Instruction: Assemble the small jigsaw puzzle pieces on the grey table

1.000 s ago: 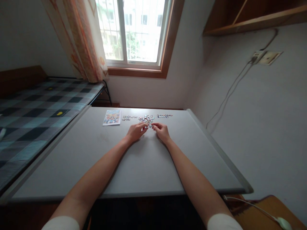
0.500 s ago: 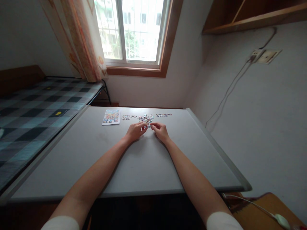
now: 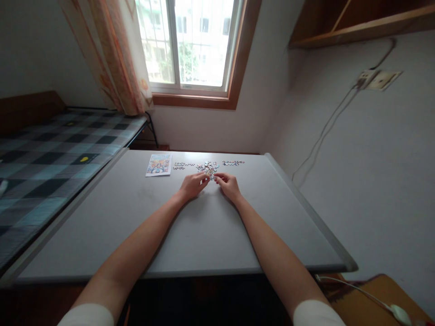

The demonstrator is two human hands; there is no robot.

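Note:
Small jigsaw puzzle pieces [image 3: 206,167] lie in a loose pile near the far side of the table. My left hand [image 3: 193,184] rests at the pile's near left edge, its fingers curled and closed at a puzzle piece. Opposite it, my right hand [image 3: 229,184] has thumb and forefinger pinched on a small piece, mostly hidden by the fingertips. A few pieces show in the narrow gap between both hands. Left of the pile are short rows of puzzle pieces [image 3: 179,166], and another group of pieces [image 3: 233,162] lies to the right.
A colourful picture sheet [image 3: 158,165] lies flat at the left of the pieces on the pale table [image 3: 204,235]. A bed with a checked cover [image 3: 84,145] stands at the left. Cables [image 3: 321,136] hang down the right wall, and a shelf [image 3: 367,27] juts out above.
The view has shifted very slightly. Both hands stay at the near edge of the pile, with only tiny finger movement.

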